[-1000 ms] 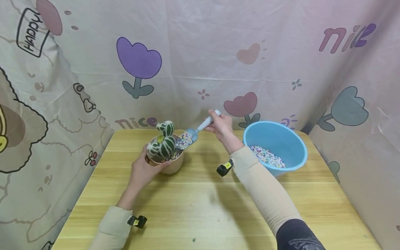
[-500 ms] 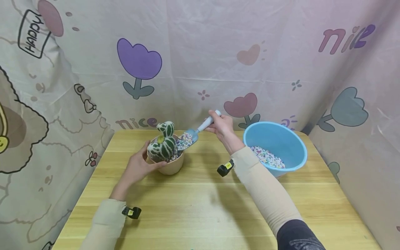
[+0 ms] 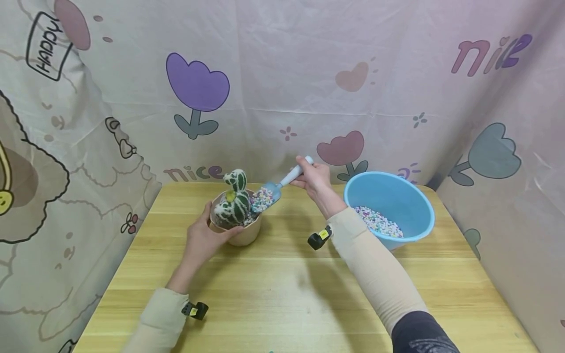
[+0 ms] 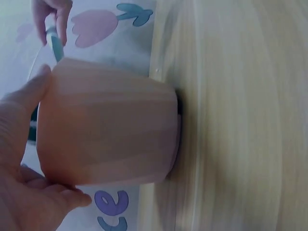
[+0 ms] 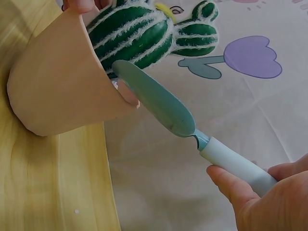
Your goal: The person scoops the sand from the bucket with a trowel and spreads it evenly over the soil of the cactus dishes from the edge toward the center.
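Note:
My left hand (image 3: pixel 205 240) grips the near left side of a pinkish-beige flowerpot (image 3: pixel 243 238), with the thumb along its rim. Rising from the pot is a green cactus (image 3: pixel 234 208) with fuzzy white stripes and a yellow spot. My right hand (image 3: pixel 314 176) holds a small trowel (image 3: pixel 291 175) by its pale handle. Its blue-green blade (image 5: pixel 156 98) slants down over the pot's right rim, the tip close to the cactus. A load of colourful small pebbles (image 3: pixel 262 198) lies on the blade. In the left wrist view, the pot's wall (image 4: pixel 110 125) hides most of the cactus.
To the right, beside my right forearm, stands a light blue bucket (image 3: pixel 408 211) with more colourful pebbles (image 3: pixel 377 221) in it. The pot and bucket stand on a wooden table (image 3: pixel 273 294). A printed curtain (image 3: pixel 273 59) hangs behind and along the sides.
My left hand and wrist swung slightly left, then came back right. The cactus has shifted a little to the right within the pot. The trowel and right hand stay nearly still.

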Demonstrator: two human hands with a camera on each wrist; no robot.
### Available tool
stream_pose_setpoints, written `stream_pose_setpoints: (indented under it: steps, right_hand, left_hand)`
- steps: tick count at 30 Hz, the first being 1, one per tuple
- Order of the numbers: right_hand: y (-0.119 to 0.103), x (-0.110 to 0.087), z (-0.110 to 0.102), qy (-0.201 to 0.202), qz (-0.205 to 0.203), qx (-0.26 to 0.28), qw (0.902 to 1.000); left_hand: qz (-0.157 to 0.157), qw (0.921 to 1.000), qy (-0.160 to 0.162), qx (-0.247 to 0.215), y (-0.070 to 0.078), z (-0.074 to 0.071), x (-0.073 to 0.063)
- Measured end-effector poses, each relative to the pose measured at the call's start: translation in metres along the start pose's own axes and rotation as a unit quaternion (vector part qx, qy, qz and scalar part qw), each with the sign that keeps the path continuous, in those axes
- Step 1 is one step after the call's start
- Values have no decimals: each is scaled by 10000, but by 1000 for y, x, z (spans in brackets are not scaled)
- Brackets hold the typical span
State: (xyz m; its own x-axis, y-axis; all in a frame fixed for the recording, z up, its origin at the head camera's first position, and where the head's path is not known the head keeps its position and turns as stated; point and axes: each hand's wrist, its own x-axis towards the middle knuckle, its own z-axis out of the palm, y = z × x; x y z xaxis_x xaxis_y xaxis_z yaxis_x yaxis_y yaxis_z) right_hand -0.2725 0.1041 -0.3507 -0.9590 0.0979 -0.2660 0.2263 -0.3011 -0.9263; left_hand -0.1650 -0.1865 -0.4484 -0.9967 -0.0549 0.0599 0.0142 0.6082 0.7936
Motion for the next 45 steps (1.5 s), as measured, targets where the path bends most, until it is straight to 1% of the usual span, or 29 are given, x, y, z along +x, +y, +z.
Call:
stream_pose_setpoints:
  steps: [2,4,7,11,14,19,24,32,38,45]
  right_hand:
    - [0,0,0,-1,-19,25,10000]
    - [-1,0,0,-14,-35,39,10000]
    - [-1,-1,0,-29,-65,-7,10000]
    - [-1,-1,1,-14,-125,-101,9999]
    - [-1,-2,1,-22,-140,-126,9998]
    - [-1,-2,2,-48,-148,-122,9998]
    - [-2,-2,3,-59,-170,-81,9998]
    - [-2,-2,4,-97,-224,-122,9996]
    - [-2,-2,5,-107,-339,-187,9992]
    - [-4,-3,7,-104,-371,-206,9990]
  left_hand:
    - [0,10000,50,47,0,2,0]
    - [-3,10000,-15,68,-2,2,0]
    - [41,9996,-269,60,-5,-2,3]
    - [233,9981,-576,24,-10,-9,10]
    - [344,9968,-714,-52,-13,-13,14]
    - [381,9955,-844,-186,-15,-15,16]
    - [375,9962,-756,-204,-14,-13,15]
    - [309,9979,-503,-273,-10,-5,13]
    - [226,9991,-318,-162,-7,0,11]
    - [206,9997,-125,-83,-5,5,9]
